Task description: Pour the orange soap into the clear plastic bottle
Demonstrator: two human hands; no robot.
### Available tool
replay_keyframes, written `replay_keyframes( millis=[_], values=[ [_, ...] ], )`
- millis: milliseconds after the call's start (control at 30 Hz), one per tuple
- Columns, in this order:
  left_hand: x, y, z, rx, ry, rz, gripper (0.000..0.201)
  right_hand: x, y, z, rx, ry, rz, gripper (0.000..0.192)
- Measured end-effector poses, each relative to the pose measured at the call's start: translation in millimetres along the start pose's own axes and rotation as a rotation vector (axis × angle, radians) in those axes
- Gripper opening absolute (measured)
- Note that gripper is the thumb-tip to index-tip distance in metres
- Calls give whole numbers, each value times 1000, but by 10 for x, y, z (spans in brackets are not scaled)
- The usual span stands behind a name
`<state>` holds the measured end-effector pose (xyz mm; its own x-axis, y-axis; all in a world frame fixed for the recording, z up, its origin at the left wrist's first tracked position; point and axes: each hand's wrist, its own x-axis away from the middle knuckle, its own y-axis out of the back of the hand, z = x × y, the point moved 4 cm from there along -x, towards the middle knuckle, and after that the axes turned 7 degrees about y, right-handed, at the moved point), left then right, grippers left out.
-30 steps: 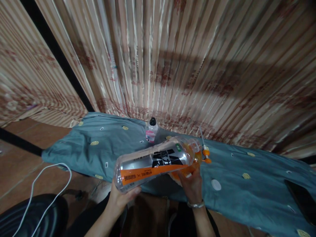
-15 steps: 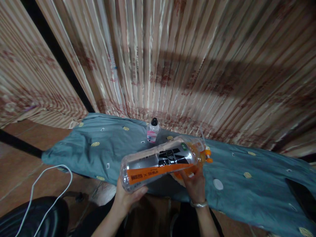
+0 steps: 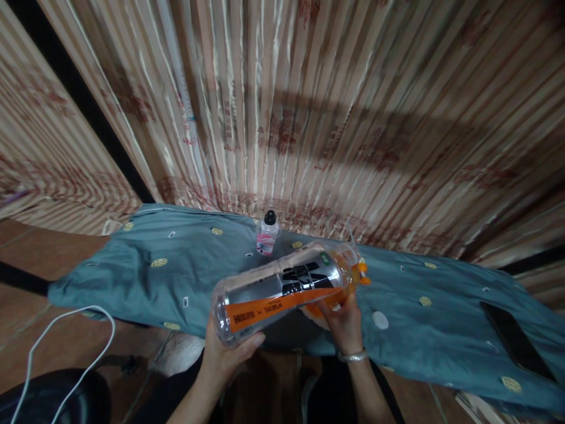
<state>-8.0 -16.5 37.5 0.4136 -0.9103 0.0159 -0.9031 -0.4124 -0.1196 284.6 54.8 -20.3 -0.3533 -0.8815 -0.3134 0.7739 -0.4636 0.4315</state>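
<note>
A large clear plastic bottle (image 3: 282, 288) with an orange and black label is lying tilted on its side in the air, just above the near edge of the desk (image 3: 145, 277), neck pointing away to the right. The left hand (image 3: 227, 356) is cupping its base, fingers curled around the bottom. The right hand (image 3: 346, 321) is closing around the neck end, where some orange liquid seems to be pooling. It looks nearly empty, so probably light, thin-walled and easy to dent; the smooth sides may be slippery, making base and neck the safer holds. A small bottle (image 3: 266, 234) is standing behind it on the blue cloth, a white disc (image 3: 379, 320) lying near the right hand.
</note>
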Motion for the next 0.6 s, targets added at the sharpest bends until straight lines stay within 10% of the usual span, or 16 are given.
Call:
replay_keyframes(
  millis=[600],
  values=[
    [31,-38,-14,53,63,33,72,-44,-11,-12,-42,-31,26,64]
  ],
)
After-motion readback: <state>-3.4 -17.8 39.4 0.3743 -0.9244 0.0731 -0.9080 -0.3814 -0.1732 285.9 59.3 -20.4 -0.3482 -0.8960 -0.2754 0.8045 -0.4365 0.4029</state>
